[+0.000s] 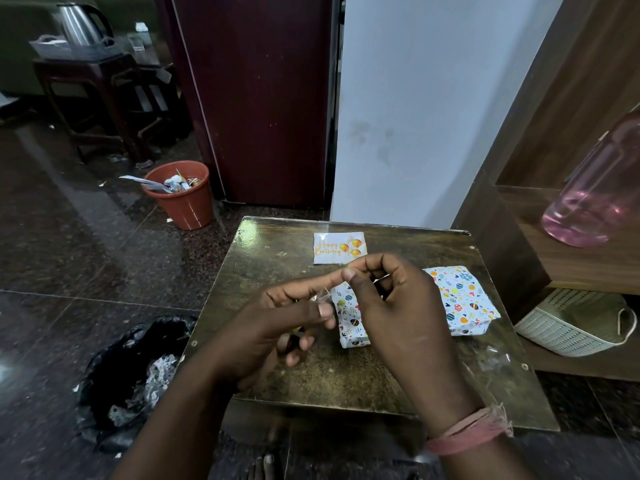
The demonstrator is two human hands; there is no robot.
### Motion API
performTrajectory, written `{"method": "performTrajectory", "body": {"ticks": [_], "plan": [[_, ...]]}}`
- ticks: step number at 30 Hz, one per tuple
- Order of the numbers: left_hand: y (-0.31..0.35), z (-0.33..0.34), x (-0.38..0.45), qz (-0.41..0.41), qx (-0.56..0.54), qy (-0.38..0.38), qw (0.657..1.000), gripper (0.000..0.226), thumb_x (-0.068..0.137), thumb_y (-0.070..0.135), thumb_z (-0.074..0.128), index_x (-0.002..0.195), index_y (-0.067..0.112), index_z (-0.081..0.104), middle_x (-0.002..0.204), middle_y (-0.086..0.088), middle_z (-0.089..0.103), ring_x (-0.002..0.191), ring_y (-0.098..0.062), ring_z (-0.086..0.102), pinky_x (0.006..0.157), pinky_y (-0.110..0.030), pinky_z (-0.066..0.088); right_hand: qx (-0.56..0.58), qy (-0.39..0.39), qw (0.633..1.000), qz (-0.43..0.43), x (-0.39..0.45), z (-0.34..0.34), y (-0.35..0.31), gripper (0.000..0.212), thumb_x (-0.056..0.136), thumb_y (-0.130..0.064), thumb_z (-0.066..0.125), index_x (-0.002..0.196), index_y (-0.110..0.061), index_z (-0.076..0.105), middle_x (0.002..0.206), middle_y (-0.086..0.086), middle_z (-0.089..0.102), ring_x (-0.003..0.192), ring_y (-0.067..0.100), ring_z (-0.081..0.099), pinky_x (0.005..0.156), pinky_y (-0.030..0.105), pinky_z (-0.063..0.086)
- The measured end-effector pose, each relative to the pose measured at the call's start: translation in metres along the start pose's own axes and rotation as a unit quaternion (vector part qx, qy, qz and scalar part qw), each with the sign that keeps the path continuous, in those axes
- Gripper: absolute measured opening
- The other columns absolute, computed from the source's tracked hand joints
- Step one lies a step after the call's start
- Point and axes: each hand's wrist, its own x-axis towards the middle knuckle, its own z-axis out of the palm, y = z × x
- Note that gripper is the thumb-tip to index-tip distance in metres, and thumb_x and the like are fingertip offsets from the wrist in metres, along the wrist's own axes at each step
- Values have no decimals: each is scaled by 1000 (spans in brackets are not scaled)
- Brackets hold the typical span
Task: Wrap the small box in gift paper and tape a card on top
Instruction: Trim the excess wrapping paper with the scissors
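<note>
So we've only got the one view here, a wide-angle head cam looking forward and down from right above the tabletop (346, 375). It's close in: both forearms come up from the near edge and fill the lower frame. Further out it catches the floor (69, 237) on the left, a wall (433, 98) straight ahead, and a shelf (588, 268) on the right.

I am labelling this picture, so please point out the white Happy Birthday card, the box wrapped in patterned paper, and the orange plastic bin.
White Happy Birthday card (337, 248): head view, middle of its printed face.
Box wrapped in patterned paper (464, 299): head view, top face.
Orange plastic bin (188, 206): head view, outer wall.
</note>
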Motion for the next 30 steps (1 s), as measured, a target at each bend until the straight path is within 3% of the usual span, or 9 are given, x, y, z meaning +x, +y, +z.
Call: {"method": "performTrajectory", "body": {"ticks": [3,6,9,13,16,21,26,30], "plan": [[2,-8,0,1,-2,10,1000,50,85,17,66,135,23,69,81,-1,60,52,-5,40,43,-22,24,-23,13,1000,-14,-2,3,1,24,91,-34,73,112,-35,63,82,-15,62,72,7,60,65,26,48],[4,-17,2,17,-65,58,996,48,86,12,62,133,19,70,80,-1,56,53,-6,37,42,-20,20,-73,-6,994,-75,-9,12,-2,5,95,-28,69,99,-27,66,79,-10,63,71,9,61,68,34,50],[7,-25,4,39,-136,95,985,49,90,13,54,137,16,65,80,1,51,54,-6,33,38,-16,23,-130,-101,980,-110,-24,31,-6,6,97,-28,61,92,-24,63,87,-7,64,80,14,61,71,36,49],[7,-32,4,47,-186,142,971,49,90,13,51,138,16,62,78,2,49,52,-5,32,37,-15,25,-243,-238,929,-142,-46,58,-5,15,99,-29,53,113,-27,56,117,0,49,98,28,61,80,44,53],[7,-38,4,51,-205,170,963,45,92,13,49,135,15,64,78,2,49,52,-5,32,38,-16,25,-295,-300,894,-151,-56,64,-4,26,98,-29,55,124,-31,51,123,4,40,100,31,58,82,42,50],[7,-40,4,50,-206,185,960,44,94,11,47,135,11,65,77,2,49,54,-6,31,39,-17,25,-316,-306,892,-106,-54,56,-12,16,99,-31,52,114,-25,54,125,4,39,108,30,54,84,42,49],[6,-40,6,44,-202,179,962,43,94,11,47,132,12,66,77,1,50,54,-7,32,38,-17,29,-342,-275,895,-79,-53,54,-15,39,95,-19,59,131,-23,44,127,3,44,111,28,54,83,40,48],[6,-36,5,35,-193,165,967,39,92,10,50,124,13,71,77,1,49,55,-7,30,39,-17,27,-330,-246,911,-34,-53,61,-10,30,97,-11,58,124,-22,52,121,3,47,110,25,57,88,38,49]]}}
